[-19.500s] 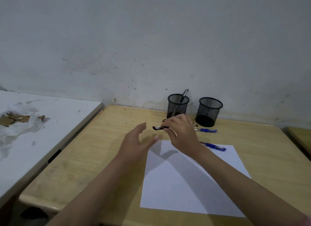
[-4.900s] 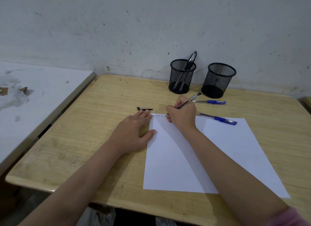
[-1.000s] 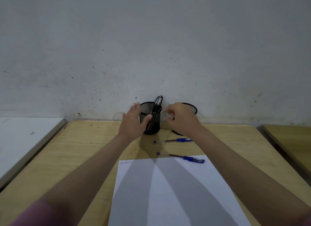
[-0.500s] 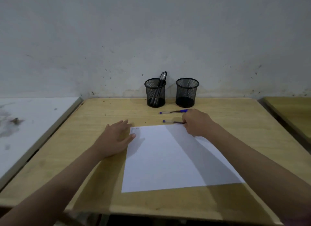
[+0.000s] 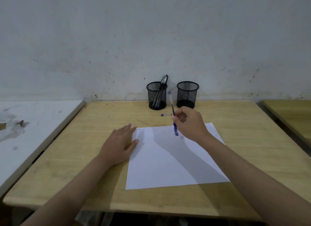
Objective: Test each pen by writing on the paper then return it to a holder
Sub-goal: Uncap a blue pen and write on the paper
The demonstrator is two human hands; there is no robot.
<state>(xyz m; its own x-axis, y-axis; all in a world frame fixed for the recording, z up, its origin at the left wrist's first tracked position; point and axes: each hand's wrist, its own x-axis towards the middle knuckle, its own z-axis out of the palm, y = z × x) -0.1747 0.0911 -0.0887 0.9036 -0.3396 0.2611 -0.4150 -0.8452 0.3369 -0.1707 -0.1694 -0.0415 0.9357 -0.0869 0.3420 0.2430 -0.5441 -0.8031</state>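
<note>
My right hand (image 5: pixel 191 123) pinches a blue pen (image 5: pixel 173 113) and holds it nearly upright above the far edge of the white paper (image 5: pixel 171 158). The pen is blurred, its blue cap end pointing down. My left hand (image 5: pixel 120 145) rests flat on the wooden table, thumb touching the paper's left edge. A second blue pen (image 5: pixel 166 114) lies on the table behind the paper, partly hidden by my right hand. Two black mesh holders stand at the wall: the left holder (image 5: pixel 157 96) contains two black pens (image 5: pixel 162 84), the right holder (image 5: pixel 187 94) looks empty. Small writing marks the paper's top-left corner.
The wooden table (image 5: pixel 84 158) ends near me at a front edge. A white table (image 5: pixel 25 128) with scraps adjoins on the left. Another wooden table (image 5: pixel 292 114) stands at the right. A grey wall rises right behind the holders.
My right hand has lifted the nearer blue pen off the table and raised it upright. My left hand has stayed beside the paper.
</note>
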